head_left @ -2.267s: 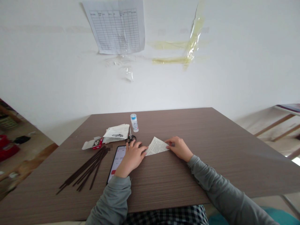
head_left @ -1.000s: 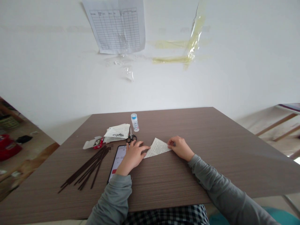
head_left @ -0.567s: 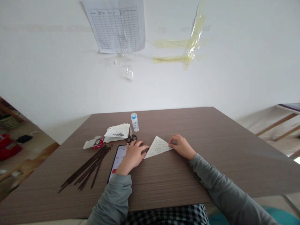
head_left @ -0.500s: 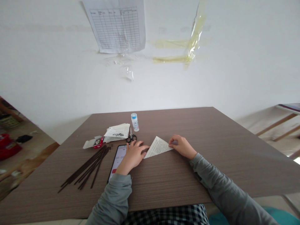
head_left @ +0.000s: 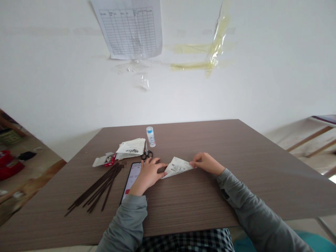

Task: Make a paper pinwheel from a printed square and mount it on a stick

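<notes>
A folded triangular piece of printed paper (head_left: pixel 179 166) lies between my two hands on the table, a side with small drawings and print facing up. My right hand (head_left: pixel 208 163) pinches its right corner between thumb and fingertips. On the other side, my left hand (head_left: pixel 148 175) has its fingers spread, the thumb touching the paper's left corner and the index finger close to its upper left edge. Beneath that hand and wrist is a phone (head_left: pixel 133 174) with a timer display, partly covered. Just beyond the fingers are black-handled scissors (head_left: pixel 147 154).
Dark brown thin sticks (head_left: pixel 98 189) lie bundled at left. Behind them are a small open red-and-white box (head_left: pixel 109 160) with metallic bits and a stack of printed papers (head_left: pixel 131 147). A blue-capped clear bottle (head_left: pixel 151 137) stands at the back of the table (head_left: pixel 262 182).
The paper's upper face now shows drawings instead of plain lines of text, and its top point sits lower. My right hand has shifted slightly right. My left hand is almost unmoved.
</notes>
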{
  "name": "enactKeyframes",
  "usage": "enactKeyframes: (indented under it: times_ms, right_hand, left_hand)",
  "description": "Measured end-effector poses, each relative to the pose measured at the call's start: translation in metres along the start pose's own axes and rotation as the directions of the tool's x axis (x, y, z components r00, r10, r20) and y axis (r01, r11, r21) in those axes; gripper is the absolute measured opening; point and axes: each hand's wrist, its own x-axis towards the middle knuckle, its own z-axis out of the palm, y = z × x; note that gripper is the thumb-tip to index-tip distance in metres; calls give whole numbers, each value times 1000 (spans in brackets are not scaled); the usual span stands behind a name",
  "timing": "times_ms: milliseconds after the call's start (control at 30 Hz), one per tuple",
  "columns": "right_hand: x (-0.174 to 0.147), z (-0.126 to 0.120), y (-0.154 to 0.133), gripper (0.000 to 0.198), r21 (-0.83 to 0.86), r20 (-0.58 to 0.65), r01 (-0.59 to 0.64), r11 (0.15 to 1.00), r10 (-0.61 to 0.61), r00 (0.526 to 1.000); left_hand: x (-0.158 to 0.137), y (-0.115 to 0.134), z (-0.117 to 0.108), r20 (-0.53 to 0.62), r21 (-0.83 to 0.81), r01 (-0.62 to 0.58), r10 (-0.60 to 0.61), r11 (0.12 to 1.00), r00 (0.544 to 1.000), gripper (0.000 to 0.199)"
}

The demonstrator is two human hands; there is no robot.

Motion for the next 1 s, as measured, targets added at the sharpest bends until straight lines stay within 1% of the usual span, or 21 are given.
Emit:
enactKeyframes:
  times_ms: [67,100,167,267,333,367,400,500,600,733,833,933,1000]
  right_hand:
    - [-1,-1,-2,28,2,92,3,1000,-3,996]
    - [-1,-2,-2,21,-10,120,8,1000,-7,993]
    - [-1,-4,-3,13,-50,131,29,998,-22,991]
    - [-1,-4,-2,10,-105,165,78,991,-60,984]
    - [0,-3,0,9,-121,195,121,985,-96,976]
    - [0,-2,1,9,-118,210,145,982,-118,971]
    - [0,-2,2,10,-109,223,168,980,-141,965]
    - [0,0,4,13,-89,240,202,975,-176,955]
    - [-2,3,3,16,-98,238,198,975,-170,956]
    - [-4,11,-1,15,-120,197,190,974,-165,966]
    - [-4,15,-1,17,-129,184,190,973,-164,969]
    - [-2,15,5,25,-112,199,179,977,-155,968]
    - [0,12,11,35,-97,211,154,983,-131,969]
  left_hand:
    - [-1,1,-1,5,-10,4,-4,1000,1000,51]
    - [-1,3,-2,11,-13,7,-7,1000,1000,53]
    - [-3,6,-4,30,-15,21,-21,1000,999,57]
    - [-6,13,-7,45,-24,42,-41,999,998,70]
    - [-9,17,-9,43,-37,35,-34,999,999,81]
    - [-9,19,-10,39,-41,23,-22,999,999,82]
    - [-10,21,-10,35,-40,11,-10,999,999,78]
    - [-11,24,-9,18,-20,-7,7,1000,1000,55]
    - [-12,27,-8,0,2,-3,3,1000,1000,46]
    - [-14,33,-9,-10,21,14,-14,1000,1000,52]
    - [-15,36,-11,6,24,30,-30,999,1000,56]
    - [-16,37,-13,28,28,40,-41,999,999,58]
    - [-16,37,-14,40,37,41,-42,998,998,59]
